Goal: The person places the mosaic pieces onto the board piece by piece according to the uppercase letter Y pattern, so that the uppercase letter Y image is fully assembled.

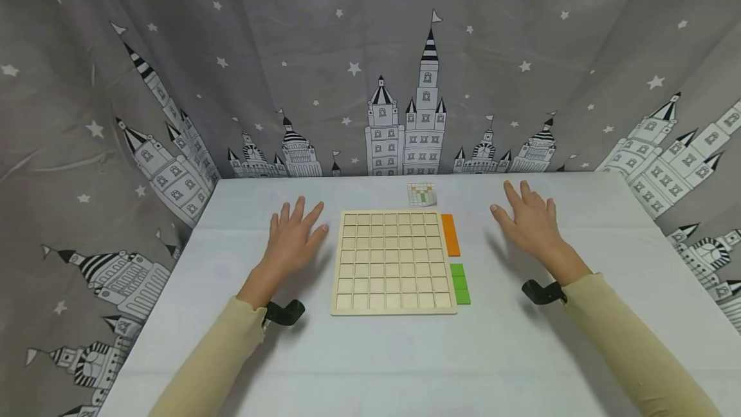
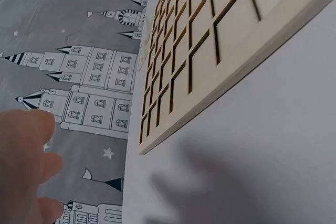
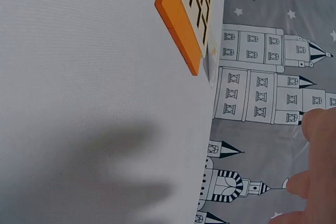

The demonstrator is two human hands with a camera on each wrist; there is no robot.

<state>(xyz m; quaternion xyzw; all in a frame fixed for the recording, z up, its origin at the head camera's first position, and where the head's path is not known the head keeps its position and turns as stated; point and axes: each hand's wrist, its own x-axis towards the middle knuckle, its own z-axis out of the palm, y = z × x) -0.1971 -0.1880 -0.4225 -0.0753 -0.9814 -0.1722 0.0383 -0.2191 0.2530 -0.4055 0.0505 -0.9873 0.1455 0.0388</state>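
Observation:
A square wooden grid board [image 1: 393, 262] lies flat on the white table, its cells bare. Against its right side lie an orange strip [image 1: 450, 235] and, nearer the front, a green strip [image 1: 460, 284] marked into squares. My left hand [image 1: 292, 237] hovers left of the board with fingers spread, holding nothing. To the right of the strips, my right hand [image 1: 528, 221] is also spread and holds nothing. Both hands cast shadows on the cloth. In the right wrist view the orange strip [image 3: 178, 27] shows a line across it.
Behind the board lies a small paper card [image 1: 422, 194] printed with a coloured grid pattern, one corner curling. A grey curtain [image 1: 324, 50] with castles and stars hangs along the table's back edge. Each wrist wears a black camera mount [image 1: 285, 313].

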